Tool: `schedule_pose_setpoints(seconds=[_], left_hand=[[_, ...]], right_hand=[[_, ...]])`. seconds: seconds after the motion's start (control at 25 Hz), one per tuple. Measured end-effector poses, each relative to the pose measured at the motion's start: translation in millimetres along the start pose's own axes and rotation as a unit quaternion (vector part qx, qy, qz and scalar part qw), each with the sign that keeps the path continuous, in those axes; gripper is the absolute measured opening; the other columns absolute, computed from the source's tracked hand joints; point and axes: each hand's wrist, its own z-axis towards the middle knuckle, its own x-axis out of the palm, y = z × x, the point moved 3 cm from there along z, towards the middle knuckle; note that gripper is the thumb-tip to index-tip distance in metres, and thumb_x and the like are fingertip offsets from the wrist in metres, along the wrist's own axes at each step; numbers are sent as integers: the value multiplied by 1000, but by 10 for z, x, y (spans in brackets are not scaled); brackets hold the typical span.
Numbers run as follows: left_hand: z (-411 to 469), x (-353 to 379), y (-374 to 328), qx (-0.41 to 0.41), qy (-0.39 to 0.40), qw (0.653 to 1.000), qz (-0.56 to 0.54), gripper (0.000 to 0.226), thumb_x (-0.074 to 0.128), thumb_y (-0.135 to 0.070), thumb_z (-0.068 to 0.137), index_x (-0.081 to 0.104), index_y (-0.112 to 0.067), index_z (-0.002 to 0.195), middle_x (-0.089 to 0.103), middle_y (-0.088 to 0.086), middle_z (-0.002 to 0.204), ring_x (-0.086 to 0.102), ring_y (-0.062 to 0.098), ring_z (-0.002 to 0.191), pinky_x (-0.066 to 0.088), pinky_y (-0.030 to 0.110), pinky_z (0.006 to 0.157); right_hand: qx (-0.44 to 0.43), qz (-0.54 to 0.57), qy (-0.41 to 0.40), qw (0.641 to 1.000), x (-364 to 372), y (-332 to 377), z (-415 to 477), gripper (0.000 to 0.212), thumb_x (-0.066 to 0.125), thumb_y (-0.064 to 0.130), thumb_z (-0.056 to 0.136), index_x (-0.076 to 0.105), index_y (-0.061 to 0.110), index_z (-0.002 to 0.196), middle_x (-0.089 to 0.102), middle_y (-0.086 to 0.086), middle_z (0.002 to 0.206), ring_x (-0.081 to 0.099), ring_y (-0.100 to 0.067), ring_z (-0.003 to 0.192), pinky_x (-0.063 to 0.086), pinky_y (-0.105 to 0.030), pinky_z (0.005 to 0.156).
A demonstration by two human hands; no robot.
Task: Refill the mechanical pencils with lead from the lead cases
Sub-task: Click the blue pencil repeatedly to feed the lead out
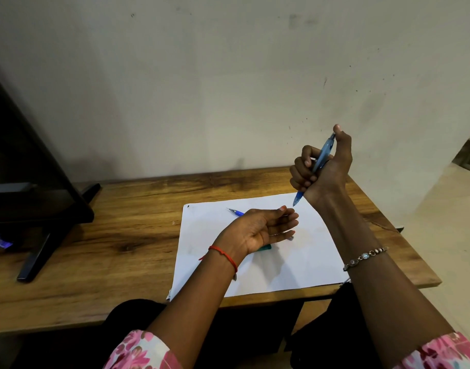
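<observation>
My right hand is raised above the sheet and grips a light blue mechanical pencil, tip pointing down, thumb on its top end. Just below the tip, my left hand hovers palm up with relaxed fingers; a thin lead or pencil part seems to lie by the fingertips, too small to tell. A second blue mechanical pencil lies on the white paper sheet behind my left hand. A teal lead case peeks out from under my left palm.
The sheet lies on a wooden table against a pale wall. A black monitor on a stand fills the table's left side. The table's right edge drops to a tiled floor.
</observation>
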Motion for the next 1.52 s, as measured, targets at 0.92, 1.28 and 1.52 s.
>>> schedule_pose_setpoints(seconds=[0.92,1.28,1.52], left_hand=[[15,3,0,-6,-11,1000,-1,18,53,-13,92,65,-3,84,72,7,70,68,16,69,53,33,81],[7,-1,2,-4,-10,1000,-2,18,52,-12,92,66,-3,83,72,7,70,67,17,72,52,34,83],[5,-3,-1,-6,-12,1000,0,18,52,-12,92,65,-3,85,72,7,71,66,18,77,52,34,82]], right_hand=[[6,-32,8,999,21,-38,31,70,27,59,89,42,11,41,26,3,33,19,-10,32,15,-17,43],[12,-31,19,999,22,-50,14,70,28,64,87,48,10,48,25,3,34,17,-10,32,12,-19,45],[12,-26,26,999,35,-38,10,67,28,60,88,48,10,49,24,3,34,17,-10,31,14,-16,43]])
